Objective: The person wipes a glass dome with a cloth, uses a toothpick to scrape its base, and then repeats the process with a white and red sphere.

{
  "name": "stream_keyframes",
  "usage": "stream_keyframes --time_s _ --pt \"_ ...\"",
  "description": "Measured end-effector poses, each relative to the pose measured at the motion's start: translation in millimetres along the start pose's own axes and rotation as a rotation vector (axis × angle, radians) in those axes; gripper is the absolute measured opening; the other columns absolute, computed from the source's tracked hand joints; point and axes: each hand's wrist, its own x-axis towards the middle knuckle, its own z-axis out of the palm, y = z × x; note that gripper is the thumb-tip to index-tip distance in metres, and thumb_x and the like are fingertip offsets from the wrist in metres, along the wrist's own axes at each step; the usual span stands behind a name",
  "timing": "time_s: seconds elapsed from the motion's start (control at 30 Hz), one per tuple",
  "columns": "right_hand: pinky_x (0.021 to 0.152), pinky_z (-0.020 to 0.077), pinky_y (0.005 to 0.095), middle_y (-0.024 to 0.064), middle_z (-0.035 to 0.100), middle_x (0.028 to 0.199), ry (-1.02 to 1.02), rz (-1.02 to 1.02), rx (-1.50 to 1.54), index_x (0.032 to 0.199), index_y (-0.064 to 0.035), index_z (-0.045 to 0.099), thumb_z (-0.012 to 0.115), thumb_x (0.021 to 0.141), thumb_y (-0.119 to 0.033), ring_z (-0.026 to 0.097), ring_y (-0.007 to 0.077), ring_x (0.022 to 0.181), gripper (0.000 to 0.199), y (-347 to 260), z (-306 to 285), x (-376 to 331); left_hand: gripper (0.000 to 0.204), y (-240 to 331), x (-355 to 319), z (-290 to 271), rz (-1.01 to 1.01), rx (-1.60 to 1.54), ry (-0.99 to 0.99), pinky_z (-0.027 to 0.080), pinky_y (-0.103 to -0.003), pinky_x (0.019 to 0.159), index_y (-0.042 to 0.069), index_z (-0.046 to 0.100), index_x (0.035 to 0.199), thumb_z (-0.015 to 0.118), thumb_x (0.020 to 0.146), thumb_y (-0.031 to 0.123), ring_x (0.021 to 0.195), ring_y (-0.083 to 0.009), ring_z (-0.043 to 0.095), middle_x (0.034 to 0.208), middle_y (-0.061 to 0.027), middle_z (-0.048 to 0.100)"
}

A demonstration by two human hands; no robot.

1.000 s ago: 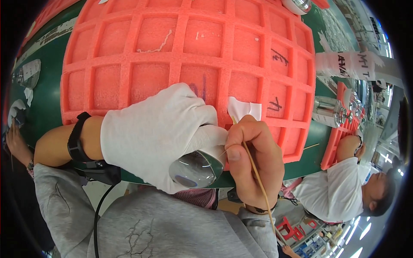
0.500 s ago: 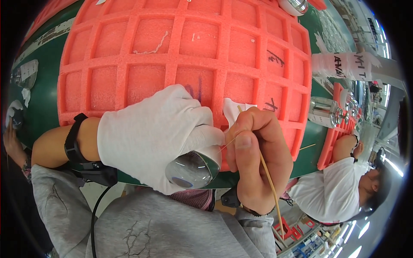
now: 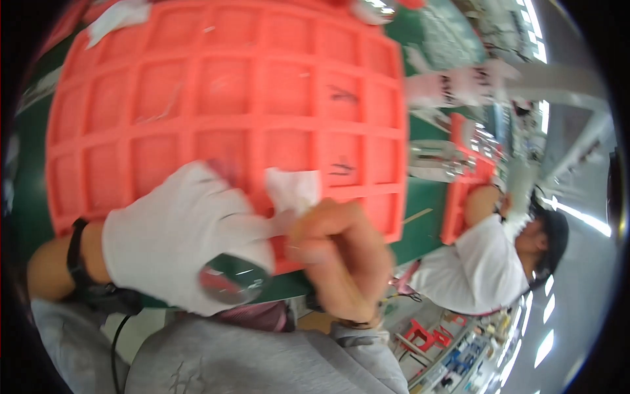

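Note:
My left hand (image 3: pixel 177 243), in a white glove, is closed around a shiny, rounded glass piece (image 3: pixel 235 279); its dome end shows below the fingers, and the rest is hidden by the glove. Close beside it, my bare right hand (image 3: pixel 344 256) has its thumb and fingers curled together in a pinch. Motion blur hides what, if anything, is between those fingertips. A white tissue (image 3: pixel 293 187) lies on the pink foam tray (image 3: pixel 256 125), just beyond the right fingertips.
Another white tissue (image 3: pixel 118 20) lies at the tray's far left corner. To the right are a glass vessel with metal fittings (image 3: pixel 434 161), a thin stick (image 3: pixel 417 215) on the green table (image 3: pixel 423 197), and a wrapped post (image 3: pixel 459 87). A co-worker (image 3: pixel 476 262) sits at the right.
The view has shifted, so the tray and both hands appear farther left. The thin wooden stick that stuck out from my right hand no longer shows. My left hand keeps hold of the glass piece.

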Motion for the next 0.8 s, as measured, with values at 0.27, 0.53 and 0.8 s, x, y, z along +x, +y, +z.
stream_keyframes --time_s 0.27,0.53,0.8 --pt "0.071 0.0489 0.0299 0.0083 0.063 0.097 -0.147 0.055 -0.190 0.104 -0.0020 0.056 0.074 0.085 0.006 0.060 0.0143 0.081 0.028 -6.8 1.9 -0.2 0.041 12.2 2.2 -17.2 -0.006 0.079 -0.200 0.038 -0.037 0.073 0.018 0.067 0.099 0.082 0.062 0.028 0.077 -0.0201 0.059 0.087 0.0034 0.060" --pt "0.064 0.0476 0.0292 0.0116 0.068 0.093 -0.118 -0.073 0.017 0.112 0.0011 0.058 0.063 0.097 -0.016 0.060 0.0138 0.071 0.023 3.5 -20.6 -10.3 0.046 7.4 -14.9 0.0 0.059 0.148 0.043 0.039 -0.037 0.072 0.013 0.066 0.105 0.082 0.064 0.027 0.081 -0.0209 0.061 0.086 0.0013 0.062" --pt "0.058 0.0519 0.0298 0.0223 0.069 0.077 -0.008 -0.132 0.156 0.113 0.0096 0.054 0.052 0.103 -0.023 0.064 0.0203 0.064 0.034 20.1 0.8 -51.5 0.050 7.4 -0.8 -9.2 -0.042 0.020 -0.139 0.038 -0.036 0.072 0.017 0.066 0.104 0.086 0.062 0.033 0.078 -0.0236 0.061 0.094 -0.0009 0.064"
